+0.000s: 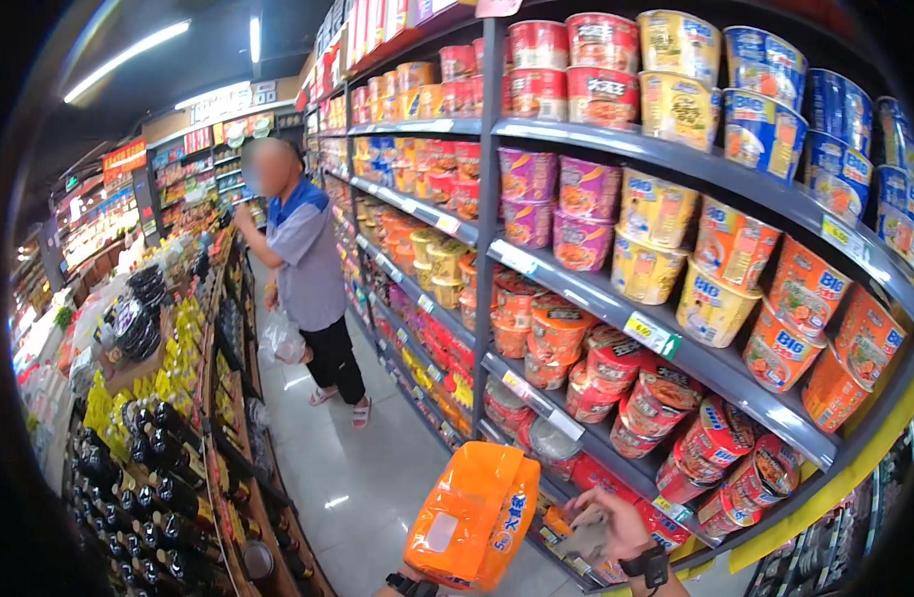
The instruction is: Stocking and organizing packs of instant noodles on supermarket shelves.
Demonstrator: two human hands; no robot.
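My left hand (409, 577), mostly hidden at the lower edge, holds up a large orange multipack bag (472, 512) with a pale rectangular patch on its front. A black band is on that wrist. To the right, my right hand (621, 527) has its fingers curled on a crumpled greyish thing (586, 539), which looks like cloth; I cannot make it out fully. A black watch is on this wrist. The hand is in front of the lowest shelves, below stacked red instant noodle tubs (676, 468).
Shelves (626, 308) of noodle tubs run along my right. A person (298, 259) stands ahead in the tiled aisle (323, 478), holding a plastic bag. On my left is a low display (215, 438) with dark bottles (159, 448) and yellow goods (154, 348).
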